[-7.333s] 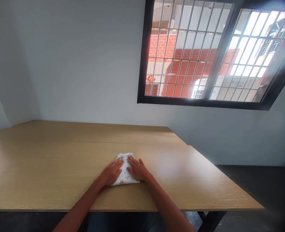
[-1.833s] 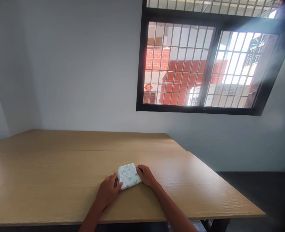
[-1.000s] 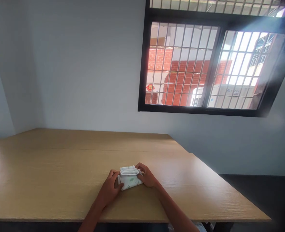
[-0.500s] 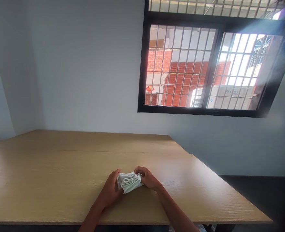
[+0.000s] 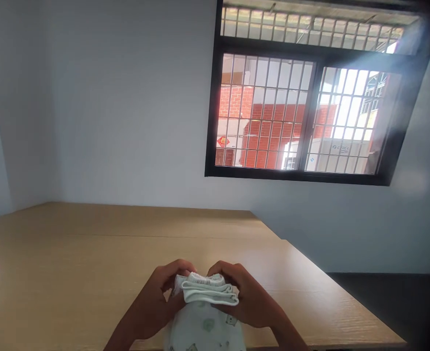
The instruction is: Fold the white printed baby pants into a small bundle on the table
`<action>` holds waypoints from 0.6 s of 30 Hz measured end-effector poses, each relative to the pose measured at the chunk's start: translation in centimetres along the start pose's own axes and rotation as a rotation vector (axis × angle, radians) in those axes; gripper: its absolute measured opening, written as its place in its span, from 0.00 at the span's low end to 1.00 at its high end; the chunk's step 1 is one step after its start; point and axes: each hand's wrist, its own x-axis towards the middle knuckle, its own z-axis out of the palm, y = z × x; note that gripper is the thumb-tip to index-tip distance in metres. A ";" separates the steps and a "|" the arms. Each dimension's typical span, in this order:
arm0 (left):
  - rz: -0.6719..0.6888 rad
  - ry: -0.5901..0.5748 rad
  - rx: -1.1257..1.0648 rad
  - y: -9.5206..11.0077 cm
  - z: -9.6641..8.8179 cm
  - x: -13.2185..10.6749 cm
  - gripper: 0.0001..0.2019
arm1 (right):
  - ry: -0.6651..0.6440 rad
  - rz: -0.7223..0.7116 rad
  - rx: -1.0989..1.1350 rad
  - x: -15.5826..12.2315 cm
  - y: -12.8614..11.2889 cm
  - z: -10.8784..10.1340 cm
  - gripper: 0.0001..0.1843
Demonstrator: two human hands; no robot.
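Observation:
A folded white cloth (image 5: 205,312) with small green prints is lifted off the wooden table (image 5: 72,273) and held close to me, near the bottom of the view. My left hand (image 5: 156,302) grips its left side, fingers curled over the top edge. My right hand (image 5: 246,297) grips its right side, thumb on the stacked folded layers. The lower part of the cloth runs out of the frame.
The long wooden table reaches to the grey wall, with a seam across its middle and its right edge by a dark floor (image 5: 383,307). A black-framed barred window (image 5: 298,112) is high on the wall, with red brick outside.
Earlier both hands pressed the cloth flat on the table. They then gripped its sides and have now lifted it up and toward me, so it looks larger.

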 end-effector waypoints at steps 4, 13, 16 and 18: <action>0.044 -0.132 -0.065 2.6 -1.2 2.1 0.17 | -0.005 0.028 -0.085 1.2 -1.4 -2.1 0.18; -0.306 0.003 0.395 -13.4 0.3 7.9 0.29 | 0.118 0.381 -0.188 4.0 17.0 1.2 0.11; -0.323 0.004 0.438 -16.2 1.1 7.5 0.28 | 0.171 0.398 -0.173 3.4 19.8 2.4 0.08; -0.310 0.001 0.457 -16.7 1.4 7.5 0.30 | 0.183 0.399 -0.166 3.3 20.6 2.8 0.09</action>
